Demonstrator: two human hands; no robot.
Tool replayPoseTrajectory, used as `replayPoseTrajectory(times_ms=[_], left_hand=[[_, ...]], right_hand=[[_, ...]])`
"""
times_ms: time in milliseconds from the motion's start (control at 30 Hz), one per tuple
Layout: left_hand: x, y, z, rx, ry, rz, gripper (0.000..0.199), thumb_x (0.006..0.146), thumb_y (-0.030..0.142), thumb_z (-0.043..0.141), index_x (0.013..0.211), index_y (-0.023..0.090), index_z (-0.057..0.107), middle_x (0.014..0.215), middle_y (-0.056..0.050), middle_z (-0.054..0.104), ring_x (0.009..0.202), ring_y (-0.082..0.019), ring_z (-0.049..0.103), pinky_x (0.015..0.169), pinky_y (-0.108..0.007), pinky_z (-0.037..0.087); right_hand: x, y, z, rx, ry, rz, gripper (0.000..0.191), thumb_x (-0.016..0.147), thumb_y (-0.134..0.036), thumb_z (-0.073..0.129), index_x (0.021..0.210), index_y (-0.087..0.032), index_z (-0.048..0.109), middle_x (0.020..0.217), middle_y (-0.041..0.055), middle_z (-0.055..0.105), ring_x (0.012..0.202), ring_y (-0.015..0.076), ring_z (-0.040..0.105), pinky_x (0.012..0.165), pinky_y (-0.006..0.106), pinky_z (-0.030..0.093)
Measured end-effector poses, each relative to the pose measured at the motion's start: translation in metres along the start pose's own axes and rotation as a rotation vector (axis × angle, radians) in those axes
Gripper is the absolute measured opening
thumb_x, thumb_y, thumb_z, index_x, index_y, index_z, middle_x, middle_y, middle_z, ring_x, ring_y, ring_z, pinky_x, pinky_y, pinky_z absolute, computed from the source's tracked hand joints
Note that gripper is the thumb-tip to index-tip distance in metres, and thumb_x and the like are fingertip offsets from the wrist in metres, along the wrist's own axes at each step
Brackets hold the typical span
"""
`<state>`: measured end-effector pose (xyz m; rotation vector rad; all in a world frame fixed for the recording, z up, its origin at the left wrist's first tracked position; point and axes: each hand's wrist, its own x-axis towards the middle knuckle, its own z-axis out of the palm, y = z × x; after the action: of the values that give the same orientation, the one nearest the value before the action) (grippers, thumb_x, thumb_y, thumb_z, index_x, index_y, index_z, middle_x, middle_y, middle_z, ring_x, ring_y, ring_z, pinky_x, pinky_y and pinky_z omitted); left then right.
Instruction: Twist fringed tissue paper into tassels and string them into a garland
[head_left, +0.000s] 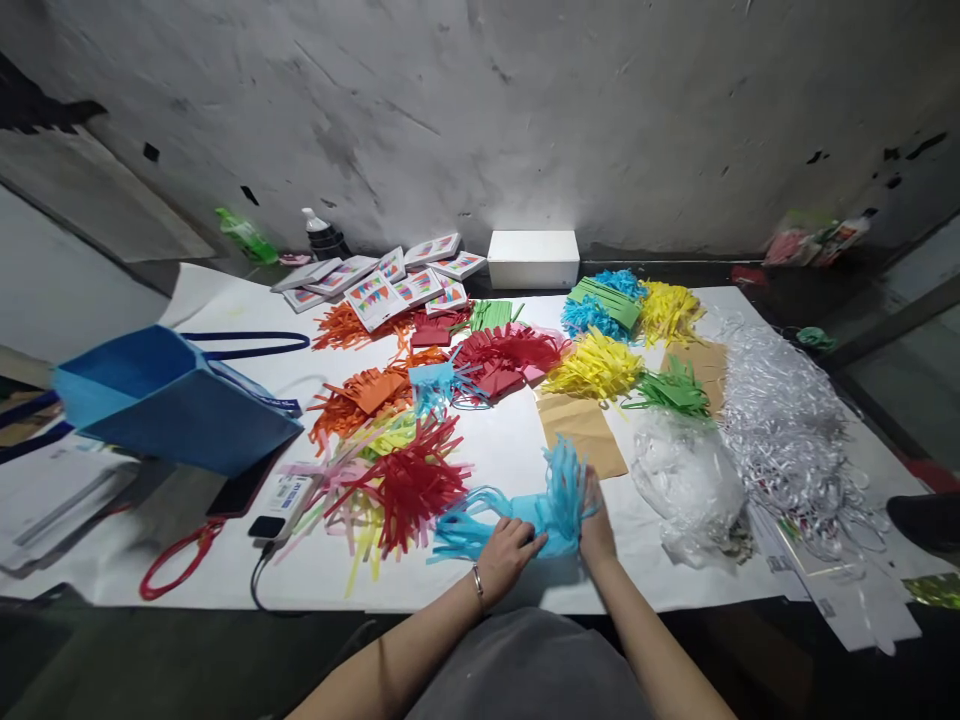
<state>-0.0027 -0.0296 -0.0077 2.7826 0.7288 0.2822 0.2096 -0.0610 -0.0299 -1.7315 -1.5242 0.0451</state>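
A light blue paper tassel (536,512) with fringed ends lies on the white table cover, close to its front edge. My left hand (511,550), with a bracelet at the wrist, rests closed over the middle of the tassel and presses it down. At the right end my right hand (597,525) grips the fringe (564,475), which stands up; some of its fingers are hidden behind the strips. To the left lies a red tassel (420,475) over yellow and pink strips. Beyond my hands is a sheet of brown paper (583,432).
Flat packets (375,298) and a white box (533,260) stand by the wall. Orange tassels (367,395), yellow tassels (600,365) and green tassels (671,388) lie around. A blue bag (172,400) and power bank (285,505) sit left, silver tinsel (787,420) and clear plastic (686,480) right.
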Motion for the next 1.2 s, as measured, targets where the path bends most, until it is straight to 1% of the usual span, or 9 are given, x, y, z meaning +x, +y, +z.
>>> replayPoseTrajectory(times_ms=[133,233,400,467,567,733,800,933,1200], left_hand=[[0.003,-0.001,0.011,0.040,-0.083,-0.031,0.032,0.092,0.017,0.049,0.122,0.028,0.054,0.098,-0.006,0.057,0.085,-0.020,0.050,0.078,-0.035,0.034],[0.004,0.001,0.017,0.063,-0.124,-0.060,0.034,0.092,0.018,0.051,0.125,0.027,0.053,0.101,-0.008,0.057,0.087,-0.021,0.050,0.080,-0.037,0.034],[0.002,0.007,0.027,0.018,-0.114,-0.119,0.028,0.091,0.021,0.051,0.118,0.024,0.058,0.101,-0.008,0.058,0.092,-0.023,0.050,0.082,-0.038,0.036],[0.001,0.009,0.028,0.007,-0.106,-0.144,0.023,0.089,0.024,0.053,0.111,0.023,0.062,0.101,-0.008,0.057,0.094,-0.024,0.049,0.083,-0.039,0.037],[0.000,0.012,0.022,-0.015,-0.102,-0.150,0.037,0.087,0.031,0.055,0.124,0.024,0.054,0.104,-0.009,0.056,0.094,-0.024,0.049,0.082,-0.039,0.037],[-0.002,0.011,0.006,-0.134,-0.109,-0.142,0.051,0.084,0.043,0.057,0.130,0.024,0.047,0.111,-0.010,0.055,0.097,-0.026,0.050,0.084,-0.040,0.038],[-0.004,0.009,0.003,-0.199,-0.092,-0.158,0.044,0.085,0.041,0.055,0.124,0.020,0.051,0.112,-0.011,0.055,0.098,-0.026,0.050,0.086,-0.040,0.038],[-0.007,0.007,0.001,-0.288,-0.078,-0.177,0.025,0.087,0.030,0.051,0.108,0.017,0.056,0.109,-0.010,0.058,0.096,-0.024,0.050,0.085,-0.039,0.039],[-0.008,0.007,0.000,-0.318,-0.049,-0.191,0.022,0.092,0.026,0.046,0.103,0.020,0.063,0.105,-0.008,0.062,0.094,-0.022,0.054,0.083,-0.037,0.039]], right_hand=[[-0.006,0.040,-0.040,-0.131,0.202,0.196,0.045,0.094,-0.028,0.044,0.136,-0.010,0.041,0.141,0.0225,0.036,0.128,0.0333,0.040,0.098,0.053,0.041],[-0.021,0.032,-0.058,-0.183,0.221,0.210,0.043,0.093,-0.020,0.038,0.135,-0.010,0.043,0.142,0.0229,0.036,0.132,0.0341,0.034,0.101,0.057,0.036],[-0.039,-0.039,-0.023,0.040,-0.311,-0.201,0.040,0.095,-0.020,0.040,0.134,-0.020,0.048,0.132,0.0113,0.054,0.124,0.0200,0.049,0.096,0.036,0.048],[-0.041,-0.050,-0.006,0.046,-0.430,-0.253,0.042,0.096,-0.030,0.042,0.137,-0.022,0.044,0.133,0.0107,0.055,0.123,0.0213,0.050,0.093,0.036,0.049],[-0.040,-0.026,-0.003,-0.099,-0.282,-0.099,0.043,0.096,-0.040,0.040,0.133,-0.021,0.049,0.122,0.0145,0.061,0.115,0.0277,0.055,0.089,0.046,0.047],[-0.037,0.031,-0.048,-0.244,0.184,0.168,0.035,0.096,-0.032,0.040,0.121,-0.013,0.058,0.124,0.0202,0.056,0.117,0.0313,0.050,0.092,0.051,0.042],[-0.037,0.027,-0.057,-0.185,0.077,-0.004,0.029,0.094,-0.023,0.044,0.117,-0.015,0.060,0.121,0.0173,0.058,0.116,0.0279,0.051,0.094,0.048,0.043],[-0.038,-0.003,-0.044,0.010,-0.397,-0.445,0.024,0.090,-0.016,0.050,0.109,-0.019,0.063,0.112,0.0114,0.064,0.113,0.0240,0.053,0.096,0.046,0.044],[-0.038,0.002,-0.029,0.020,-0.457,-0.344,0.019,0.093,-0.012,0.043,0.097,-0.016,0.061,0.097,0.0073,0.063,0.095,0.0203,0.055,0.083,0.037,0.046]])
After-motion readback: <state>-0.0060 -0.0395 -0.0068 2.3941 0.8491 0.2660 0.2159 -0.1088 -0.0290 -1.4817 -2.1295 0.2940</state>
